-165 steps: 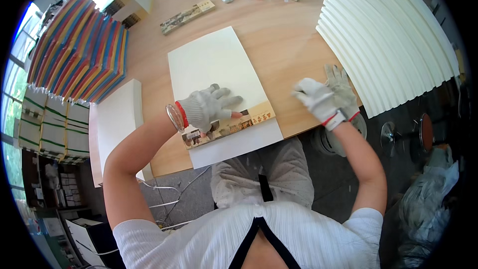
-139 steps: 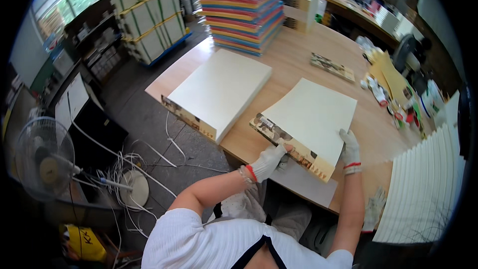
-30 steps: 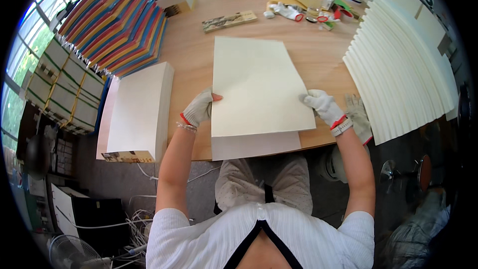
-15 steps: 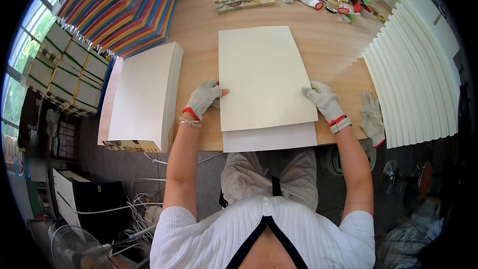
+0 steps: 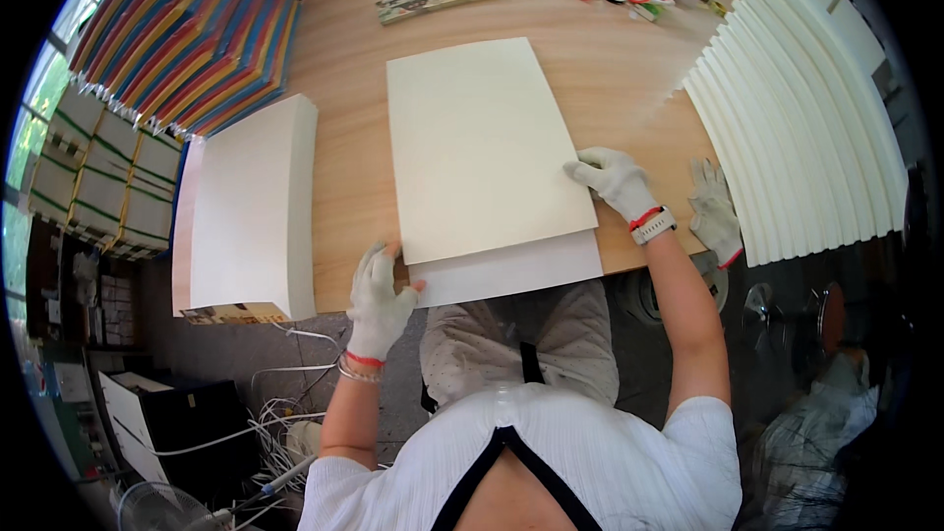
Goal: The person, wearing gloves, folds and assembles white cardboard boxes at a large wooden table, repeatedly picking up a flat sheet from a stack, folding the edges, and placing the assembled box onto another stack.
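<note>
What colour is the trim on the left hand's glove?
The trim is red, as the head view shows.

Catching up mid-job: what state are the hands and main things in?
Cream board: lying over white sheet
White sheet: partly covered
Left hand: gloved, thumb and fingers apart
Right hand: gloved, at board's right edge
Loose glove: unworn
Coloured stack: piled, plastic at edges
White stack: piled

The gloved left hand [image 5: 380,307] has its thumb and forefinger spread apart (both tips are bare), and the left forearm [image 5: 352,418] stretches almost straight behind it. The gloved right hand [image 5: 615,183] is farther forward, thumb pointing leftward, while the right forearm [image 5: 683,307] slants inward from the elbow.
</note>
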Motion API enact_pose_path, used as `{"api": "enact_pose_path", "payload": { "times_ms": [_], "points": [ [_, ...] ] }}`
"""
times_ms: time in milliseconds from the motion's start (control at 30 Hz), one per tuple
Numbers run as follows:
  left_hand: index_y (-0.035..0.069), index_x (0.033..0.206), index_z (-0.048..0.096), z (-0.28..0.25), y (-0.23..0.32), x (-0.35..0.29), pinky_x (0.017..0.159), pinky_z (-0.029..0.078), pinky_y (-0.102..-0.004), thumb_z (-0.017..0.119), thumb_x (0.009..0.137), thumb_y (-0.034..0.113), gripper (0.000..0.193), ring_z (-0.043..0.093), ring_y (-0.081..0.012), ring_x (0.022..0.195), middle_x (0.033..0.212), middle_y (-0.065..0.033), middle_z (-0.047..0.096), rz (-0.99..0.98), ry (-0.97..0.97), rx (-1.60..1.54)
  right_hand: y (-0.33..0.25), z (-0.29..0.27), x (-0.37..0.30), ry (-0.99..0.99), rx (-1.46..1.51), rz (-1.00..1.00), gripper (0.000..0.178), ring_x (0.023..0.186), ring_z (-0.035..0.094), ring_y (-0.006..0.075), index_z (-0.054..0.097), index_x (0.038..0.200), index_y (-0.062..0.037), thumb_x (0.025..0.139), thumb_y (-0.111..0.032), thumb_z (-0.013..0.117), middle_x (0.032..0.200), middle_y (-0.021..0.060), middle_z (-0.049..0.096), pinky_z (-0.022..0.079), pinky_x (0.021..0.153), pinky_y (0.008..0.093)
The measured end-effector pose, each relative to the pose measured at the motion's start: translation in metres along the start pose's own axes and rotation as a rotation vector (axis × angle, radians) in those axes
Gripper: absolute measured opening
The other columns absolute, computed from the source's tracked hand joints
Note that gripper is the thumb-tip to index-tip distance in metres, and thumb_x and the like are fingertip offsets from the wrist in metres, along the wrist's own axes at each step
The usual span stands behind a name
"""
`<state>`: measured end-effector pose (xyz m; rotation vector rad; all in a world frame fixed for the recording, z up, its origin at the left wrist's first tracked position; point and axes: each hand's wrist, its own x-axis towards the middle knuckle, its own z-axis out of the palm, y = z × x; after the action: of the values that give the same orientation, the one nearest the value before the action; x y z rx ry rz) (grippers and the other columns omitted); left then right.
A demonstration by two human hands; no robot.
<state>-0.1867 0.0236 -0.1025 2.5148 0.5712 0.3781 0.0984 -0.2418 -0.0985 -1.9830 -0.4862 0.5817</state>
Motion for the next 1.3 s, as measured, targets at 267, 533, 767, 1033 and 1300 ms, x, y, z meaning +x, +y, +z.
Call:
{"api": "enact_pose_path", "payload": {
  "times_ms": [267, 533, 767, 1033, 1300],
  "points": [
    [-0.001, 0.121, 0.056, 0.013, -0.005, -0.009, 0.102, 0.039, -0.0417, 0.077, 0.069, 0.007, 0.056, 0.048, -0.0375, 0.122, 0.128, -0.0237, 0.053, 0.024, 0.07, -0.104, 0.003, 0.004, 0.002, 0.028, -0.086, -0.016, 0.041, 0.077, 0.062, 0.0137, 0.069, 0.102, -0.0012, 0.084, -0.038, 0.068, 0.088, 0.0066, 0.07, 0.048, 0.068, 0.0277],
    [0.003, 0.128, 0.05, -0.006, 0.019, 0.004, 0.093, 0.046, -0.043, 0.084, 0.06, 0.02, 0.078, 0.053, -0.0357, 0.114, 0.132, -0.0202, 0.049, 0.348, 0.059, 0.02, -0.027, 0.005, -0.029, 0.147, -0.381, -0.309, 0.033, 0.087, 0.065, 0.0242, 0.069, 0.099, -0.0034, 0.089, -0.034, 0.062, 0.094, 0.0131, 0.069, 0.049, 0.075, 0.0328],
    [0.01, 0.138, 0.04, -0.023, 0.059, 0.026, 0.084, 0.05, -0.0413, 0.088, 0.047, 0.029, 0.104, 0.057, -0.0335, 0.101, 0.14, -0.0198, 0.038, 0.56, -0.21, 0.305, -0.027, 0.006, -0.055, -0.144, -0.145, -0.328, 0.033, 0.094, 0.065, 0.0231, 0.068, 0.1, -0.0005, 0.092, -0.031, 0.06, 0.099, 0.0132, 0.069, 0.05, 0.082, 0.0315],
    [0.009, 0.139, 0.036, -0.019, 0.063, 0.026, 0.081, 0.053, -0.0413, 0.086, 0.051, 0.023, 0.103, 0.06, -0.0364, 0.104, 0.142, -0.0234, 0.037, 0.595, -0.228, 0.371, -0.021, 0.005, -0.052, -0.17, -0.077, -0.302, 0.032, 0.096, 0.064, 0.0208, 0.068, 0.105, -0.0016, 0.093, -0.03, 0.059, 0.102, 0.0116, 0.07, 0.049, 0.083, 0.0305],
    [0.003, 0.106, 0.065, -0.005, 0.038, 0.035, 0.068, 0.054, -0.0355, 0.073, 0.071, 0.012, 0.037, 0.065, -0.0268, 0.079, 0.111, -0.016, 0.063, 0.636, 0.015, 0.292, -0.01, -0.001, -0.049, -0.244, 0.076, -0.333, 0.032, 0.094, 0.065, 0.0185, 0.069, 0.102, -0.0018, 0.09, -0.03, 0.062, 0.1, 0.0115, 0.07, 0.05, 0.082, 0.0299]
  ]
}}
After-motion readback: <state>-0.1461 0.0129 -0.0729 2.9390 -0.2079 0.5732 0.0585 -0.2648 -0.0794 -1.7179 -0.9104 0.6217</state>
